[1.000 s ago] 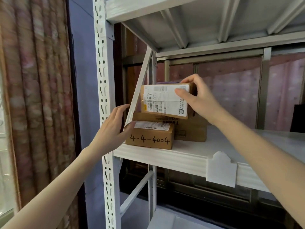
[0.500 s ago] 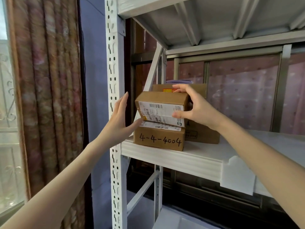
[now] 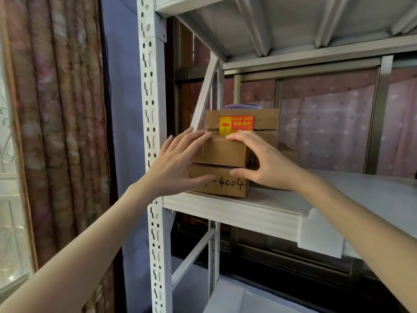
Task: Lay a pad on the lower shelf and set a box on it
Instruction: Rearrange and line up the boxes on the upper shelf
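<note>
A small brown cardboard box (image 3: pixel 222 152) lies on top of another box marked "-4004" (image 3: pixel 228 185) at the left end of a shelf covered by a white foam pad (image 3: pixel 248 208). My right hand (image 3: pixel 259 161) grips the small box's right end, fingers over its top and thumb under it. My left hand (image 3: pixel 178 164) lies flat with spread fingers against the box's left front. Behind stands a taller box with a "KEEP DRY" sticker (image 3: pixel 242 123).
The white perforated upright (image 3: pixel 151 132) of the rack stands just left of the boxes, with a diagonal brace (image 3: pixel 204 96) behind it. A patterned curtain (image 3: pixel 56 109) hangs at the left. Another white pad (image 3: pixel 248 301) lies on the shelf below.
The small box came down from the tall box onto the "4-4-4004" box and turned, so its label no longer faces me. My left hand moved onto its front.
</note>
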### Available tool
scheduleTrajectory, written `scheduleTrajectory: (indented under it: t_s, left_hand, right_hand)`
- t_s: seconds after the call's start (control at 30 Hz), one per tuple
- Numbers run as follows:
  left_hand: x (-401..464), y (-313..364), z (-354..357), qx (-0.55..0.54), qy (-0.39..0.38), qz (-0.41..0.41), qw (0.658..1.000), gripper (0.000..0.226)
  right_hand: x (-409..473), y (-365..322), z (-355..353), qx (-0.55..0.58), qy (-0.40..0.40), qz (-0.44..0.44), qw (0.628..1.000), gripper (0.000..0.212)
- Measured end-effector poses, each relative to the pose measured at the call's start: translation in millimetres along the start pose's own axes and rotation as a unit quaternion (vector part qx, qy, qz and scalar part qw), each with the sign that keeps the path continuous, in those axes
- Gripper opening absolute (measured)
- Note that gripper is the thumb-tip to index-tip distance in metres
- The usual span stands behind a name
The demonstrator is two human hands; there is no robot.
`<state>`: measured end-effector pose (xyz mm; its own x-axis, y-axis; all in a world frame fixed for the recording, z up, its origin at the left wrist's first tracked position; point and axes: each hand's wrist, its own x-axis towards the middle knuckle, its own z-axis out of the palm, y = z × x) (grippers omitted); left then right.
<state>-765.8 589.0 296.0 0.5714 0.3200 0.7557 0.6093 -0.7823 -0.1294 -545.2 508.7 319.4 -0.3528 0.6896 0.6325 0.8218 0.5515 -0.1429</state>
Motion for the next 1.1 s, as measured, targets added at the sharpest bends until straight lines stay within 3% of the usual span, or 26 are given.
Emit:
scheduleTrajectory:
  t_s: [0.3,0.57,0.9,1.1]
  left_hand:
    - [-14,0,6,0.043,0.009,0.012,0.999,0.101]
    - [-13,5,-6,0.038,0.013,0.000,0.999,0.104]
    - [13,60,-4,0.005,0.060,0.028,0.998,0.103]
    - [21,46,-8,0.017,-0.006,-0.050,0.999,0.116]
  right_hand:
    - [-7,-8,-1,-0.032,-0.025,0.007,0.999,0.070]
    - [-23,-12,-15,-0.047,-0.009,0.017,0.999,0.091]
    - [-70,-16,-58,-0.060,0.012,0.067,0.996,0.093]
    - [-107,-14,-80,-0.082,-0.023,0.095,0.992,0.094]
